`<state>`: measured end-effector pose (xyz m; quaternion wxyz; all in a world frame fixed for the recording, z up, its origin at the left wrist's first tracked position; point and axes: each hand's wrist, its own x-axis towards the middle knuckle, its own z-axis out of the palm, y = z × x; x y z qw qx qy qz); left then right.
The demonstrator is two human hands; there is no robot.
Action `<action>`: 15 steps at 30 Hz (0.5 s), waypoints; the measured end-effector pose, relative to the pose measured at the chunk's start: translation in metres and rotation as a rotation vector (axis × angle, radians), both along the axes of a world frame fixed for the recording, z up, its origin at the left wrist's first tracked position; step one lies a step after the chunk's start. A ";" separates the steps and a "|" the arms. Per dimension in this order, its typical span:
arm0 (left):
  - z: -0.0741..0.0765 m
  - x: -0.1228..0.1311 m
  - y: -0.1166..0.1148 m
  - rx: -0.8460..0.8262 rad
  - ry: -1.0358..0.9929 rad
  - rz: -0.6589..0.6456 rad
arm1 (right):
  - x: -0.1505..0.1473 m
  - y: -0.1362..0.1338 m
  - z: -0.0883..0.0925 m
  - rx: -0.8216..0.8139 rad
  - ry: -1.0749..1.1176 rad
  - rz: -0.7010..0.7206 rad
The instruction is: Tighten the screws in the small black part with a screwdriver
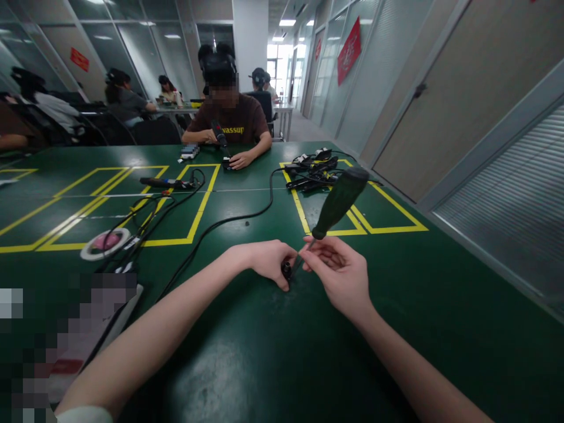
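Observation:
My left hand [274,262] is closed around a small black part [286,269] low over the green table [247,352]. Its exact kind does not show, and the fingers cover much of it. In my right hand [341,273] is a screwdriver [338,202] with a dark green handle. The fingertips pinch its metal shaft, and the handle leans up and to the right above the hand. Its shaft slants down toward the black part; I cannot tell whether the tip touches it.
A black cable [229,220] crosses the table to a heap of black devices [315,170]. At left lie a corded tool [167,183] and a white roll of tape [88,249]. Across the table, a person [235,120] works with a power screwdriver [219,134].

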<state>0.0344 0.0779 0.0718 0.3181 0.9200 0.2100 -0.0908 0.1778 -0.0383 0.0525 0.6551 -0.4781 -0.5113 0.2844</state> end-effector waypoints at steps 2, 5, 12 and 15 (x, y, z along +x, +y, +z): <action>-0.003 -0.002 -0.002 0.001 -0.015 0.041 | 0.000 0.000 -0.001 0.002 0.001 0.008; -0.009 -0.006 -0.005 0.020 -0.082 0.060 | -0.001 -0.001 0.000 0.006 -0.011 0.047; -0.034 -0.018 -0.018 0.044 -0.285 0.151 | -0.005 -0.001 0.000 -0.016 0.027 0.103; -0.047 -0.020 -0.024 0.063 -0.360 0.227 | -0.006 0.000 0.000 0.027 0.024 0.085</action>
